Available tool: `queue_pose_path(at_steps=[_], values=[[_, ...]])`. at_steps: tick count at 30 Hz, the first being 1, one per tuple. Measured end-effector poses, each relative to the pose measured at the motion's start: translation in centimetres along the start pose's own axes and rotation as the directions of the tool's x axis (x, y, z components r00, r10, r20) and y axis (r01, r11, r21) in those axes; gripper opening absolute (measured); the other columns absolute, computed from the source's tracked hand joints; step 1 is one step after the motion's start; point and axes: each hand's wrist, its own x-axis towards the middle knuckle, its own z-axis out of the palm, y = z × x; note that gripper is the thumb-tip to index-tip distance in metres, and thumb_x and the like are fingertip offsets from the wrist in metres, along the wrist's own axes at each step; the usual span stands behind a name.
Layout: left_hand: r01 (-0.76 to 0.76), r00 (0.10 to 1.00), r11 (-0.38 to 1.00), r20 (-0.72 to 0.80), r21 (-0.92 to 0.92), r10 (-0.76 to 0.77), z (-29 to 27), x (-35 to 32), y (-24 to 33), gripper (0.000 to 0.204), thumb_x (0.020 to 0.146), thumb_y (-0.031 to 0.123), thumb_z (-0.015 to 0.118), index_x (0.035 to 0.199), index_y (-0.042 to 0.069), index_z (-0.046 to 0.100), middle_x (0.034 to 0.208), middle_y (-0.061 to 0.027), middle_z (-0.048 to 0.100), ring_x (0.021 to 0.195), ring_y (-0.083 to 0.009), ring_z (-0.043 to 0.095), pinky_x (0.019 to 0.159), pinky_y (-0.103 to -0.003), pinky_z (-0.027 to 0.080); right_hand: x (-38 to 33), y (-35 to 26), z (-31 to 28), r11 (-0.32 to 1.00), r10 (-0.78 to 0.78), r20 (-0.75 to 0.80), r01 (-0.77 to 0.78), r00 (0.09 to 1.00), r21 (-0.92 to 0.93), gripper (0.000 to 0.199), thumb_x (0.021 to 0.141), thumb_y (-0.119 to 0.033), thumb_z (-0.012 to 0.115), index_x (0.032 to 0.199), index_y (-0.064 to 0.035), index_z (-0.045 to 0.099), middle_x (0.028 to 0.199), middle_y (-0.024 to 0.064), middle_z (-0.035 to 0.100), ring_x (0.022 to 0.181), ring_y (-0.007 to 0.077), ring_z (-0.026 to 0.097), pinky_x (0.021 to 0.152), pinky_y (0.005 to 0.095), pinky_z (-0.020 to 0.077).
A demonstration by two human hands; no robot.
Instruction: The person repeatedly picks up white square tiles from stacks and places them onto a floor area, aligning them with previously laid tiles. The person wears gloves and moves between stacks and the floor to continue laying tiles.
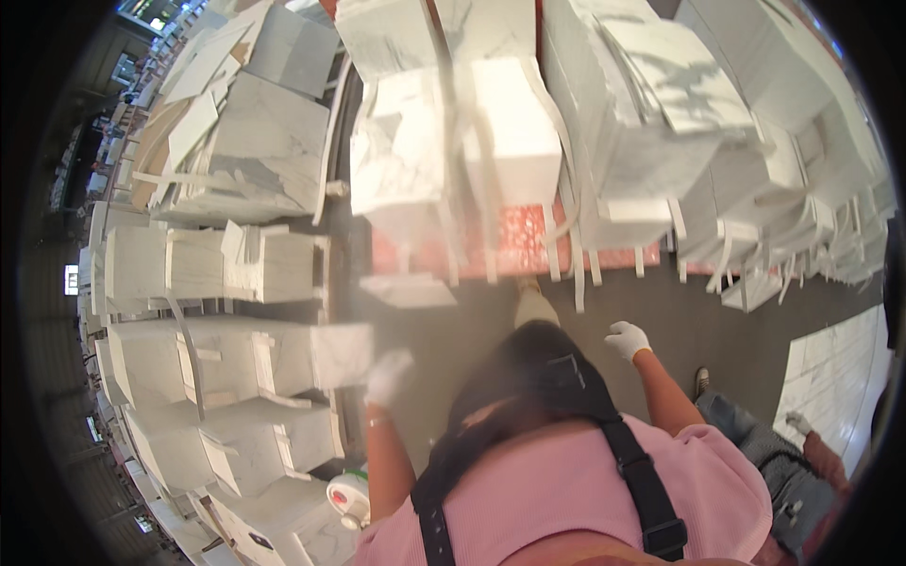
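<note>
My left hand [388,379], in a white glove, is smeared by motion, and how its fingers lie does not show. Right beside it is a pale marble-patterned piece [342,357] at the end of a stack on the left; whether they touch is unclear. On the other side of my body, my right hand [627,341] hangs above the grey floor. It wears a white glove too, its fingers loosely bent and a little apart, with nothing visible in them.
Stacks of white marble-patterned slabs [406,141] stand ahead on a red base [522,236], with strips hanging down. More slab stacks [217,363] line the left. At right, another person's gloved hand [798,422] is by a white veined slab [830,368]. A white-and-red device [347,494] sits lower left.
</note>
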Motion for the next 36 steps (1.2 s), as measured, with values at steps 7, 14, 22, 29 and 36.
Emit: queue_pose_path(at_steps=[7,14,22,29,36], values=[[0.752,0.659,0.636,0.214,-0.171,-0.721,-1.7,0.2,7.8,0.03,0.093,0.03,0.064,0.111,0.006,0.068,0.083,-0.001,0.063,0.066,-0.0104,0.061,0.058,-0.028,0.053,30.0,-27.0,-15.6,0.888,-0.435,-0.232,0.458,0.87,0.053,0.052,0.086,-0.03,0.07,0.131,-0.0061,0.062,0.13,0.0202,0.065,0.119,0.0365,0.061,0.102,0.0426,0.0484],[0.755,0.558,0.477,0.059,-0.451,-0.828,-0.4,0.8,14.0,0.037,0.094,0.025,0.065,0.12,0.0,0.065,0.09,-0.004,0.067,0.071,-0.0142,0.066,0.063,-0.029,0.057,50.9,-51.4,-35.7,0.729,-0.674,-0.557,0.558,0.485,-0.396,0.052,0.088,-0.021,0.061,0.139,-0.0124,0.055,0.13,0.0158,0.063,0.122,0.0363,0.058,0.101,0.0469,0.0495],[0.832,0.538,0.539,-0.042,-0.131,-0.842,1.1,0.9,18.5,0.035,0.094,0.031,0.061,0.105,-0.001,0.068,0.09,-0.0091,0.07,0.083,-0.0204,0.068,0.078,-0.034,0.053,60.9,-60.1,-40.4,0.666,-0.743,-0.542,0.346,0.393,-0.661,0.05,0.087,-0.009,0.054,0.137,-0.0099,0.054,0.136,0.0121,0.059,0.124,0.033,0.059,0.101,0.0441,0.0509],[0.925,0.326,0.308,0.047,-0.223,-0.944,0.7,4.3,23.9,0.048,0.094,0.038,0.06,0.124,0.002,0.069,0.12,-0.0175,0.071,0.118,-0.027,0.065,0.101,-0.034,0.047,63.4,-61.8,-39.9,0.646,-0.741,-0.506,0.261,0.442,-0.718,0.046,0.084,-0.008,0.057,0.13,-0.0084,0.059,0.121,0.0131,0.067,0.113,0.0338,0.063,0.097,0.0443,0.0527],[0.871,0.4,0.378,0.006,-0.312,-0.916,1.4,7.0,24.2,0.041,0.094,0.027,0.065,0.125,0.0,0.063,0.099,-0.0096,0.07,0.082,-0.0199,0.069,0.071,-0.032,0.057,62.8,-61.2,-40.2,0.609,-0.788,-0.514,0.309,0.339,-0.73,0.036,0.087,-0.01,0.056,0.122,-0.0067,0.062,0.111,0.0134,0.069,0.106,0.0315,0.066,0.09,0.0441,0.0546]])
